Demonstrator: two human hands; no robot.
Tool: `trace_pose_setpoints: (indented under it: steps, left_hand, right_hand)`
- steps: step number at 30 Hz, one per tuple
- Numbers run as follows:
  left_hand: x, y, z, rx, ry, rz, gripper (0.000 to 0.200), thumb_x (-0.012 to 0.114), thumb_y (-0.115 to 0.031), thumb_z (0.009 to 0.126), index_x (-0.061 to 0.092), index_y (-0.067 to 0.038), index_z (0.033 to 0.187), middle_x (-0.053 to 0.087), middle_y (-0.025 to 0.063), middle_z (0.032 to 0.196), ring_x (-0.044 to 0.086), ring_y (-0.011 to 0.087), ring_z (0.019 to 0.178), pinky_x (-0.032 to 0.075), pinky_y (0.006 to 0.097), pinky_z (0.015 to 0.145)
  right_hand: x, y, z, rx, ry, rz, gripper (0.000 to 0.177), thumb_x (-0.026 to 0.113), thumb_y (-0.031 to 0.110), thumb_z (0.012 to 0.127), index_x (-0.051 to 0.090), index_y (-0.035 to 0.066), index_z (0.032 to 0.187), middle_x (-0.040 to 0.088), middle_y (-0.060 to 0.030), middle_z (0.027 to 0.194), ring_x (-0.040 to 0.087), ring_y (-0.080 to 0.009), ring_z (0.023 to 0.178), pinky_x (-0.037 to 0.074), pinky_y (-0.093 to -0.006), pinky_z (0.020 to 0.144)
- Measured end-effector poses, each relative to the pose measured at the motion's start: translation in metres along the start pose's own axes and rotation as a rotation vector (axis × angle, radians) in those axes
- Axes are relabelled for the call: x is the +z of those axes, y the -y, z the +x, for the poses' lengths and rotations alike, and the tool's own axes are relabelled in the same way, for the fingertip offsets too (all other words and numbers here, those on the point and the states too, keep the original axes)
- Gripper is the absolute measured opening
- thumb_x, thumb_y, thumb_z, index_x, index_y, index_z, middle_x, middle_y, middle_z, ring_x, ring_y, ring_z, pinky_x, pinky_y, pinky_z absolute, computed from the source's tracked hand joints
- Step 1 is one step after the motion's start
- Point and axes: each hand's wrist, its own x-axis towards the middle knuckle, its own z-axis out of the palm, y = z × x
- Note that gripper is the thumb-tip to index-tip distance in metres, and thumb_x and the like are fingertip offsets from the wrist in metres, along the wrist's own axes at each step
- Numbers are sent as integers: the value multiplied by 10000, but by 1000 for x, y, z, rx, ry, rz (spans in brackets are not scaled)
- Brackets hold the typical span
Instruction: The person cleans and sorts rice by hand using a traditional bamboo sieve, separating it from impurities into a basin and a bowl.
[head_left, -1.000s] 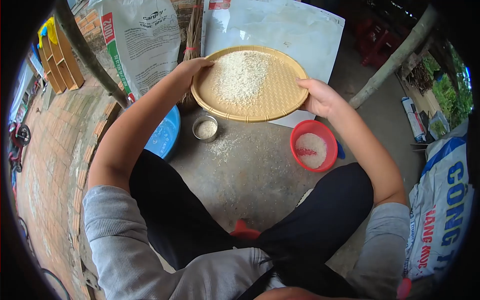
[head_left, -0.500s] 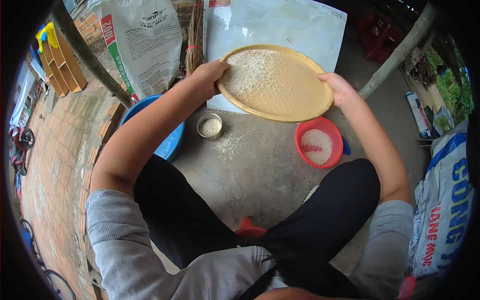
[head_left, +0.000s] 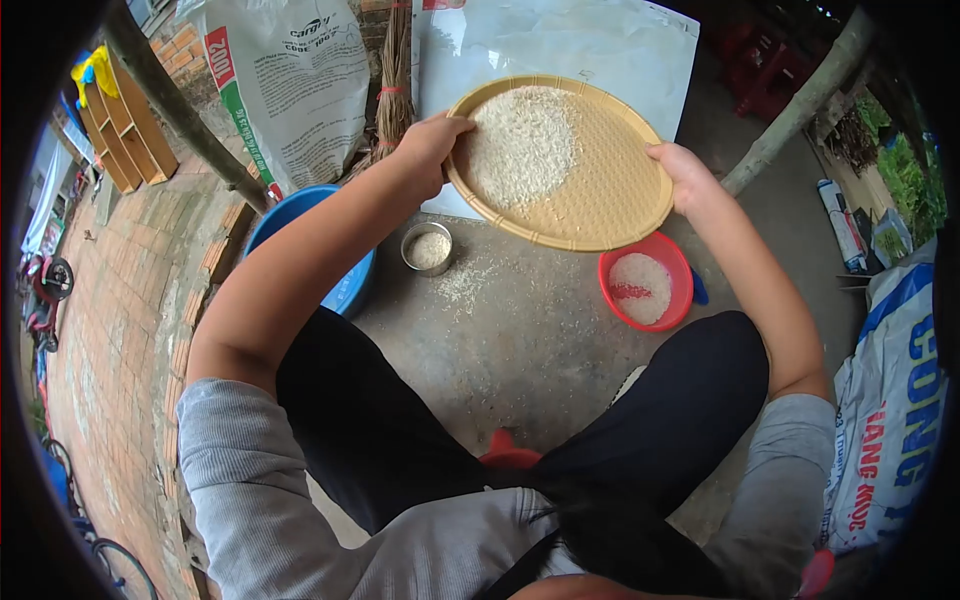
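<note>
A round woven winnowing tray [head_left: 620,190] is held up in front of me, above the concrete floor. My left hand [head_left: 437,150] grips its left rim, and my right hand [head_left: 684,178] is closed on the right rim. White rice [head_left: 522,145] lies heaped on the tray's left half; only a few grains show on the right half. Below the tray's right edge stands a red plastic bowl [head_left: 683,300] with rice in it. A small metal tin [head_left: 428,262], also holding rice, sits on the floor below its left side.
Scattered grains [head_left: 462,285] lie beside the tin. A blue basin [head_left: 345,290] stands behind my left forearm. A white board [head_left: 560,40] and a straw broom [head_left: 395,90] are at the back. Big sacks stand at left [head_left: 285,110] and right [head_left: 880,420], near wooden poles [head_left: 800,110].
The rice has gathered into a denser heap on the tray's left half, with fewer loose grains to its right. The tray is tipped slightly differently; both hands keep hold of it.
</note>
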Motion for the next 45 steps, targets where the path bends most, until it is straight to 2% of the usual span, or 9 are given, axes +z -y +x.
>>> trace_pose_setpoints:
  steps: [4, 14, 18, 23, 26, 28, 30, 35, 45]
  left_hand:
    - [-32, -2, 21, -373, -8, 59, 300, 487, -155, 888, 493, 65, 1091, 604, 178, 957, 650, 239, 782, 560, 349, 711]
    - [-4, -14, -2, -33, -5, -3, 259, 552, -180, 858, 543, 15, 1029, 608, 118, 916, 624, 201, 794, 546, 339, 710]
    - [-40, -25, -1, -286, 78, -2, 316, 499, -174, 893, 499, 72, 1092, 613, 175, 913, 642, 245, 805, 553, 342, 729]
    - [12, -6, -17, -173, -100, 22, 330, 533, -189, 880, 497, 60, 1094, 594, 150, 976, 618, 227, 856, 537, 348, 779]
    - [-8, -23, -7, -169, 0, 2, 351, 547, -200, 868, 501, 72, 1083, 608, 145, 932, 632, 220, 783, 553, 343, 728]
    - [-39, -40, -6, -179, 201, 99, 321, 498, -200, 887, 513, 65, 1069, 616, 174, 932, 646, 252, 805, 546, 394, 734]
    - [-41, -32, 2, -191, 15, 125, 292, 488, -180, 888, 524, 61, 1049, 616, 169, 907, 646, 249, 772, 549, 378, 720]
    - [6, -2, -6, -191, -19, 34, 277, 460, -140, 887, 490, 50, 1087, 594, 154, 911, 630, 228, 790, 539, 355, 748]
    - [13, -2, -5, -157, -19, 41, 247, 524, -143, 859, 541, 0, 1059, 593, 107, 858, 617, 217, 680, 549, 373, 643]
  right_hand:
    - [41, 3, -45, -62, 72, 15, 372, 376, 150, 935, 398, -50, 1248, 543, -168, 1181, 551, -265, 1076, 435, -406, 935]
    - [8, -1, -7, 77, 37, 16, 360, 363, 142, 934, 411, -55, 1232, 533, -187, 1188, 557, -267, 1072, 458, -403, 913]
    - [45, 6, -55, -132, 253, -83, 356, 360, 148, 935, 437, -58, 1215, 552, -194, 1165, 566, -269, 1059, 460, -396, 910]
    - [-12, 11, -3, 193, 71, 62, 336, 358, 125, 933, 441, -57, 1204, 543, -207, 1171, 556, -284, 1076, 465, -425, 906]
    - [17, -1, -25, 1, 0, 9, 367, 370, 146, 934, 413, -44, 1245, 535, -191, 1192, 559, -276, 1071, 457, -397, 913]
    - [34, -1, -48, -56, 76, -55, 360, 369, 141, 937, 411, -44, 1242, 543, -178, 1182, 564, -271, 1062, 451, -398, 920]
    - [45, 4, -68, -156, 338, -96, 355, 377, 140, 936, 411, -43, 1239, 544, -169, 1179, 564, -266, 1060, 444, -402, 929]
    - [-15, 2, -9, 196, 59, 39, 379, 339, 156, 940, 401, -49, 1253, 525, -188, 1207, 535, -279, 1109, 438, -422, 937]
    - [-18, 8, -18, 93, 96, 10, 369, 371, 158, 933, 422, -32, 1245, 529, -186, 1207, 532, -281, 1110, 403, -432, 970]
